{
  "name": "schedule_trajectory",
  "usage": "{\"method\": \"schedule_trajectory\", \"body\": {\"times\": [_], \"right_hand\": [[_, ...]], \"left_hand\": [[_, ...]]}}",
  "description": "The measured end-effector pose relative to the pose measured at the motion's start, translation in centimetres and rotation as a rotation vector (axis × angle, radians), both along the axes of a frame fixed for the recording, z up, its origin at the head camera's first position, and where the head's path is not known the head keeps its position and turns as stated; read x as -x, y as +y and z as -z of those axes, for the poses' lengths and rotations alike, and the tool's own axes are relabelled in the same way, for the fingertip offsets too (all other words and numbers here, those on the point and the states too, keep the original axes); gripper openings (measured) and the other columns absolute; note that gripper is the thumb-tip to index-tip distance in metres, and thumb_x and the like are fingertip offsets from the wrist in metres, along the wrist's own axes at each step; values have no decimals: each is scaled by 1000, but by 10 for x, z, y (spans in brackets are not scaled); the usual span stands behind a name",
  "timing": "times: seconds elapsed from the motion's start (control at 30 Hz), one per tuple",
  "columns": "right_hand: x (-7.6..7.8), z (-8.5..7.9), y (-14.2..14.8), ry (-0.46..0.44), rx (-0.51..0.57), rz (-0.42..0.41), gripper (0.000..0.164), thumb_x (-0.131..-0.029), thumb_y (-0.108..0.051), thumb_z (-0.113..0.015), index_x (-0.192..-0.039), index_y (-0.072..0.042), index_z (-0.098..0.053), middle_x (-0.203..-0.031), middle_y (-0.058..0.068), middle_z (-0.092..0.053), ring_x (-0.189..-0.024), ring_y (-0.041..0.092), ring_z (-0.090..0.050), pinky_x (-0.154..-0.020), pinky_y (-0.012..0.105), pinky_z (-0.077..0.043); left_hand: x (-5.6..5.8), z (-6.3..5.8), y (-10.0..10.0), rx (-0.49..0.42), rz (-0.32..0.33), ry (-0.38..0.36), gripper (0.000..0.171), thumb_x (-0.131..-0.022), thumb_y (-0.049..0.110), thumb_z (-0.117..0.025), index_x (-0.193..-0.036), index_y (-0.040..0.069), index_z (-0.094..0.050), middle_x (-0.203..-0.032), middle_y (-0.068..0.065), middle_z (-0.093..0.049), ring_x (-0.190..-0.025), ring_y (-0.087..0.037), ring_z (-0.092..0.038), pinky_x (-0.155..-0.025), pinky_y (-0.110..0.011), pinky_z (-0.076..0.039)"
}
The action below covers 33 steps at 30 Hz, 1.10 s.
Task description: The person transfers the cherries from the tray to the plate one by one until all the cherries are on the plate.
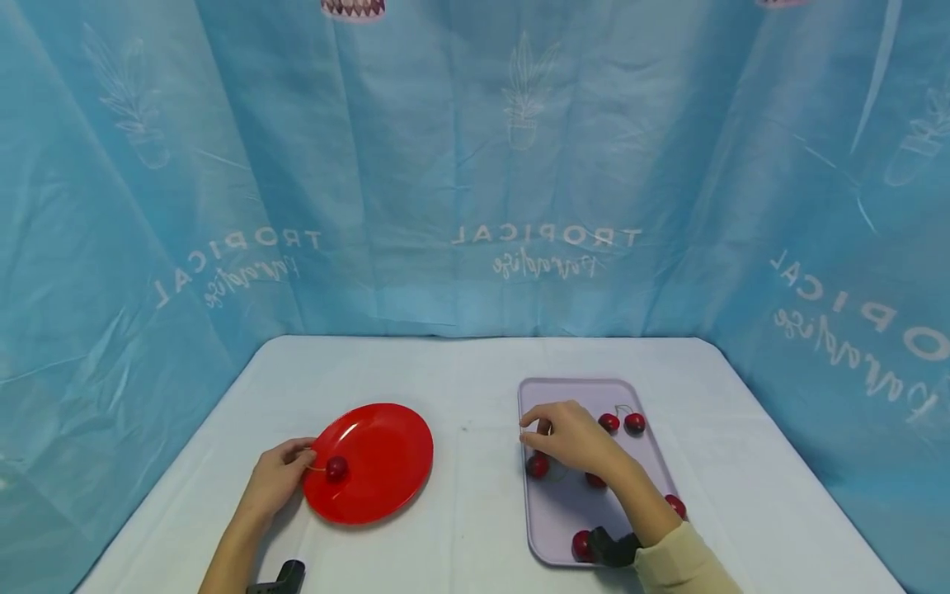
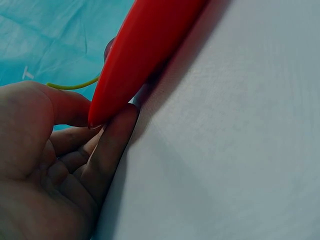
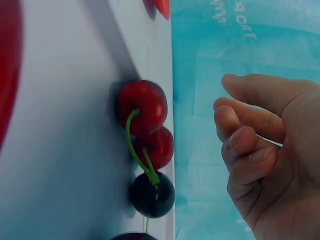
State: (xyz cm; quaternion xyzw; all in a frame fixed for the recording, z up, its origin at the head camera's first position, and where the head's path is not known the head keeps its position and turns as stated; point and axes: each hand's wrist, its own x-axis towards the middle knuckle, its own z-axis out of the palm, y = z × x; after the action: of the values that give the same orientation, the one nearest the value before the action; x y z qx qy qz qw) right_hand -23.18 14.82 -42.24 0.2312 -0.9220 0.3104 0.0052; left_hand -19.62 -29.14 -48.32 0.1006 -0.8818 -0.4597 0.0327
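My left hand point(image 1: 276, 477) pinches the left rim of a red plate point(image 1: 386, 462), the thumb above and a finger beneath in the left wrist view. One dark red cherry point(image 1: 336, 469) lies on the plate near that rim, its yellow-green stem point(image 2: 75, 86) pointing towards the hand. Over a pale lilac tray point(image 1: 552, 516) hovers my right hand point(image 1: 567, 436), loosely bent, with a gap between thumb and forefinger and nothing held in the right wrist view. Several cherries lie in the tray, among them a red cherry point(image 3: 142, 106) and a nearly black cherry point(image 3: 153, 195) with green stems.
A white-covered table point(image 1: 467, 371) carries the plate on the left and the tray on the right. Blue printed curtains point(image 1: 416, 165) enclose its back and sides. My right forearm and its black wrist strap point(image 1: 612, 547) hide part of the tray's near right side.
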Motion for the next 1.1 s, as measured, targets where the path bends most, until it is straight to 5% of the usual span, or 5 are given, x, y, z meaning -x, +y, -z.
{"method": "schedule_trajectory", "body": {"times": [0.63, 1.1], "right_hand": [[-3, 6, 35, -38, 13, 67, 8, -84, -28, -74, -91, -25, -71, -69, -10, -59, -63, 12, -55, -55, 29, -48], [-13, 17, 42, -81, -92, 92, 10, -82, -29, -76, -86, -23, -70, -64, -9, -56, -57, 11, -52, -50, 27, -48]], "left_hand": [[12, -2, 2, 13, 12, 32, 40, -96, 20, -54, -129, -2, -55, -126, -24, -55, -114, -37, -51, -90, -45, -51], [5, 3, -1, -3, -2, 19, 40, -97, 19, -53, -130, -3, -54, -127, -25, -55, -117, -39, -50, -92, -47, -49]]}}
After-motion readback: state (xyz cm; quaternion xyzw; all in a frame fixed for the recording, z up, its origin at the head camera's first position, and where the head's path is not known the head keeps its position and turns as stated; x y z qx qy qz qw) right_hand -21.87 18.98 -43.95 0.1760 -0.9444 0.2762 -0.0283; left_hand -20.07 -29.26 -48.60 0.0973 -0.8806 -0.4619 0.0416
